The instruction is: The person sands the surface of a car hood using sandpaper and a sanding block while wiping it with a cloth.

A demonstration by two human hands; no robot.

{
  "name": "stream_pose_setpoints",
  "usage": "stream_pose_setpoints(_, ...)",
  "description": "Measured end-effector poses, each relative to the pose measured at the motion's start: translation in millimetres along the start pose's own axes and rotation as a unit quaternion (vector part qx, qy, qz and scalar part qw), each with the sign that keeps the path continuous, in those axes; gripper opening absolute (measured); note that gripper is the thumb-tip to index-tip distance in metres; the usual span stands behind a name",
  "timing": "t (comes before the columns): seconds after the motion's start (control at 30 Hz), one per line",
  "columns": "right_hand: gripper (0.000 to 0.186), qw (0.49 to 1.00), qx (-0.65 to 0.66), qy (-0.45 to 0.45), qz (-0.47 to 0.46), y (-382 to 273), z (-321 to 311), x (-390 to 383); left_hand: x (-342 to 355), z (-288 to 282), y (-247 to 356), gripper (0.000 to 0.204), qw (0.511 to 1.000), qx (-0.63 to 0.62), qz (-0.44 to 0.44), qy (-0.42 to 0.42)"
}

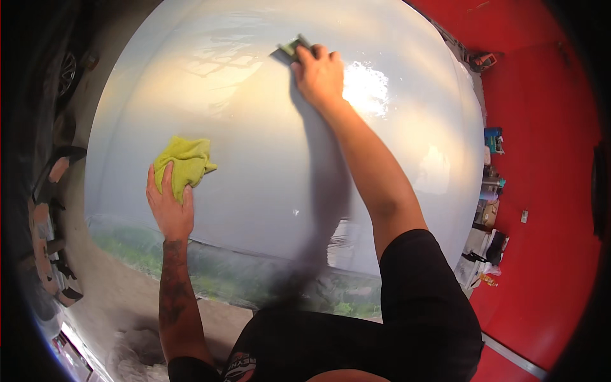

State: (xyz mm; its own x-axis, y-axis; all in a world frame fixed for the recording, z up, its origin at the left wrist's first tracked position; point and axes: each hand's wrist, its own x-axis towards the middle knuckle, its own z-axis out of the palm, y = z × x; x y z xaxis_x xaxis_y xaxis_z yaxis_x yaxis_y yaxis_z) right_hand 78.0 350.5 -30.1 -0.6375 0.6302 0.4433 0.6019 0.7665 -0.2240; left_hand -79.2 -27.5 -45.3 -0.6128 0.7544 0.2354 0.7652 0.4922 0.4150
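Observation:
A large, glossy, pale silver-grey curved panel (242, 172), which looks like a car hood with sheet film on it, fills the middle, with streaks, wrinkles and bright reflections. Near its top centre my right hand (318, 79) grips a dark squeegee (283, 54) against the surface, my arm stretched forward. At the left, my left hand (170, 207) holds a crumpled yellow-green cloth (181, 165) on the panel, fingers curled over it.
A red wall (534, 114) runs along the right, with bottles and containers (493, 181) beside the panel. At the left are a wheel (67, 75) and assorted dark items (57, 254) on a grey floor (127, 286).

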Motion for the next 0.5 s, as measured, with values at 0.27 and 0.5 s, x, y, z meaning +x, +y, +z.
stream_pose_setpoints(0.27,0.045,0.849,-0.191,-0.031,0.492,253,-120,-64,2,1,5,0.062,1.0,0.029,0.001,0.011)
stream_pose_setpoints(0.5,0.029,0.99,-0.071,0.025,0.121,37,23,47,2,2,6,0.064,1.0,0.013,-0.008,-0.002)
